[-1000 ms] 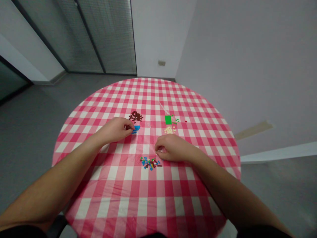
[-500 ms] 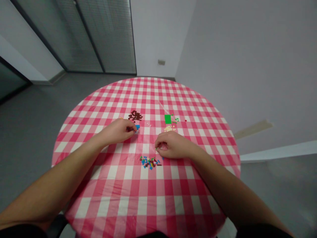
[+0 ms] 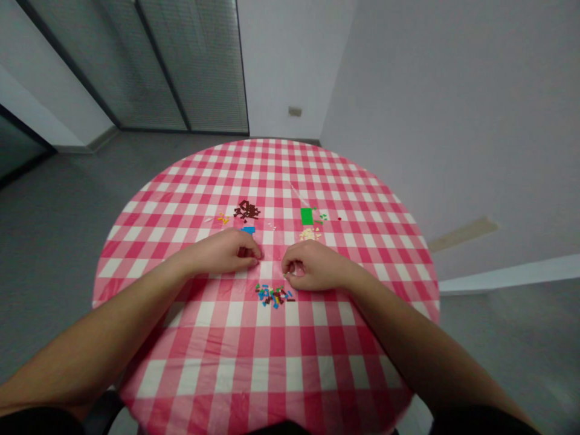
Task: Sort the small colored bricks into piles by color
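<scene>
My left hand (image 3: 229, 251) is just above the tablecloth left of centre, nearest a blue piece (image 3: 248, 230) behind its knuckles. Its fingers are curled, the thumb and fingertips slightly apart, and nothing shows between them. My right hand (image 3: 315, 264) rests to the right, thumb and forefinger pinched on a tiny building brick (image 3: 285, 275) that is barely visible. Between the hands and closer to me lies a mixed pile of small building bricks (image 3: 274, 296) in blue, brown, green and other colours. Cream bricks (image 3: 309, 234) lie just beyond my right hand.
A brown brick heap (image 3: 247, 210) and a few yellow bricks (image 3: 223, 218) lie at the back left. A green plate (image 3: 307, 216), small green bricks (image 3: 323, 217) and a red piece (image 3: 339, 219) are at the back right. A checked cloth (image 3: 281, 374) covers the round table.
My left hand has moved right and towards me, away from the blue piece, uncovering the yellow bricks. My right hand has stayed nearly in place, still pinched.
</scene>
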The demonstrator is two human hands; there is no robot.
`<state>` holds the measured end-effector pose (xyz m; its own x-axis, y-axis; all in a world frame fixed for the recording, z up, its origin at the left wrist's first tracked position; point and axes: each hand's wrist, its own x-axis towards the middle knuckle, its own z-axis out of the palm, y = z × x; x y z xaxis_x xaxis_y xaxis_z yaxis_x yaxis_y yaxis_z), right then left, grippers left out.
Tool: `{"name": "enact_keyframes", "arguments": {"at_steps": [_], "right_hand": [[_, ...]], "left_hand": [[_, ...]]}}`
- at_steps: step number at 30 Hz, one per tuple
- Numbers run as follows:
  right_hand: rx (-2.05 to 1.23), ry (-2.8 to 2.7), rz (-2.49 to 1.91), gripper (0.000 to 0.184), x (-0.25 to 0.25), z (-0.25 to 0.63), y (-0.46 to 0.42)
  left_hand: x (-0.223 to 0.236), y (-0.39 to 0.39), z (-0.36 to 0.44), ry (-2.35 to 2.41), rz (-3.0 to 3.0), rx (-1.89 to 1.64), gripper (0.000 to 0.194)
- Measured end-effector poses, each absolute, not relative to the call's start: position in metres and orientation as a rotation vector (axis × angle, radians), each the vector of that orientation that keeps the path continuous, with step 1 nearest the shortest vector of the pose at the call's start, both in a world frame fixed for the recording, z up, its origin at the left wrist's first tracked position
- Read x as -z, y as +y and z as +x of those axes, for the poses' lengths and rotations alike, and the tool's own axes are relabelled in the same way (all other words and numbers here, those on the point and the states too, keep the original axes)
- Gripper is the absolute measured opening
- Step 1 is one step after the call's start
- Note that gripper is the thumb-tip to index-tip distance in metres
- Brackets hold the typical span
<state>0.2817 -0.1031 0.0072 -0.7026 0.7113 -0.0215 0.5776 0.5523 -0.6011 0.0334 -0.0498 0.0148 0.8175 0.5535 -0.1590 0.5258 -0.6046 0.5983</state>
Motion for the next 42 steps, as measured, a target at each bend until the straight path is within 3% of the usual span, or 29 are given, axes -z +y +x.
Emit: {"name": "enact_keyframes", "arguments": {"at_steps": [16,31,42], "right_hand": [[-0.732,-2.518,-1.135,0.011,-0.004,0.288,-0.099],[-0.372,-1.861,-2.021,0.006,-0.011,0.369,-0.058],[-0.395,-1.977,-2.121,0.011,-0.003,0.366,-0.054]], "left_hand": [[-0.011,-0.067,0.047,0.410,2.325,-0.032,0.018],[-0.014,-0.070,0.048,0.413,2.346,-0.021,0.019],[-0.011,-0.069,0.050,0.455,2.379,-0.058,0.021]]}}
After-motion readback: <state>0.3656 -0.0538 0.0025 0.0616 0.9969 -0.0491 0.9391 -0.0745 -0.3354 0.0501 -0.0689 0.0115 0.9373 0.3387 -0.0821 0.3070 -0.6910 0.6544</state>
